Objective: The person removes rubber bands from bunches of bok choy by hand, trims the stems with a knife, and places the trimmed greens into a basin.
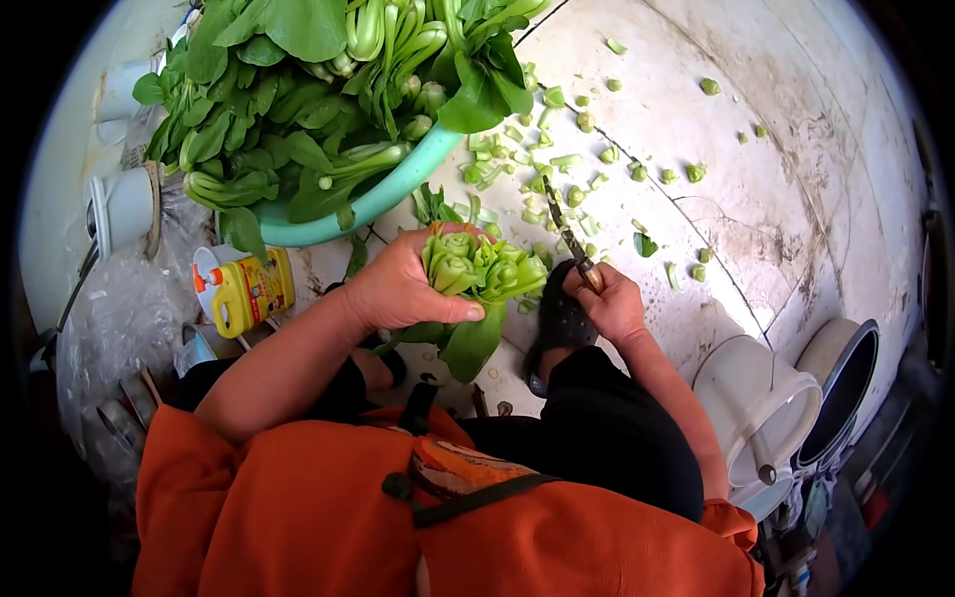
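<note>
Floor (pixel 826 189) of pale tile, soiled, with bok choy trimmings (pixel 696 172) scattered off the right edge of a green plastic basin (pixel 398 189). The basin is heaped with bok choy (pixel 279 109), leaves overhanging its rim. Left hand (pixel 403 284) grasps a bok choy bunch (pixel 482 267), pale stem ends upward, near the basin's near edge. Right hand (pixel 609 303) is clenched around a knife's (pixel 574 242) wooden handle, blade apart from the bunch. Yellow jug (pixel 257 292): near the basin's near-left edge.
</note>
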A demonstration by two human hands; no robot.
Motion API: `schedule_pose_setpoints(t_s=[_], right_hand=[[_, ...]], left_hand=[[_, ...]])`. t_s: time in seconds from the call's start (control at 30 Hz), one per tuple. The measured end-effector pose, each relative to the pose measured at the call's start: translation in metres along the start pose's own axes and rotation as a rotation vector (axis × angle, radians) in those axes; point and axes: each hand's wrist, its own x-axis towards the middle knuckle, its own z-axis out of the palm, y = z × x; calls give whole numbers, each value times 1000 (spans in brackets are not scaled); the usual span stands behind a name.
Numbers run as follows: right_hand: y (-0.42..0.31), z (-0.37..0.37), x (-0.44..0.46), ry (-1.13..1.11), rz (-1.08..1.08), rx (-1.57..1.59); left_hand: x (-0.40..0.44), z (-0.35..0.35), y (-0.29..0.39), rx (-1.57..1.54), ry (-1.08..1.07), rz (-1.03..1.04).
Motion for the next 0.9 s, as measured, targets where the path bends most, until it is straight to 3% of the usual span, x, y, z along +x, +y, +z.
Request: schedule_pose_setpoints(t_s=[0.07, 0.13, 0.2, 0.27, 0.33, 0.37, 0.43, 0.53, 0.6, 0.67, 0.73, 0.8, 0.87, 0.9], right_hand=[[4, -4, 4, 143, 69, -469], [0, -8, 3, 183, 67, -475], [-8, -10, 4, 365, -192, -432], [-55, -25, -2, 243, -184, -328], [-91, -35, -2, 20, -442, 137], [-111, -40, -2, 21, -440, 135], [-140, -44, 0, -48, -731, 102], [-146, -34, 4, -216, -698, 162], [-150, -32, -2, -165, -621, 211], [-151, -36, -5, -172, -265, 463], [-134, -36, 9, 29, -353, 784], [-119, -48, 20, 202, -233, 698], [-106, -55, 20, 339, -357, -71], [-105, -51, 19, 311, -391, -198]], left_hand=[[1, 3, -1, -5, 17, 7], [3, 6, -1, -44, 42, 20], [6, 9, -4, -27, 77, 22], [11, 13, -5, -11, 111, 23], [15, 16, -6, -19, 126, 19], [15, 18, -2, -21, 125, 19], [15, 20, 8, 119, 80, -72], [15, 20, 5, 351, 57, -117], [14, 17, -3, 294, 40, -84], [12, 15, -7, 237, 19, -52], [10, 17, -2, 204, -1, -82], [9, 18, 3, 143, -11, -96], [7, 19, 4, 83, -15, -108], [7, 20, 1, 88, 19, -26]])
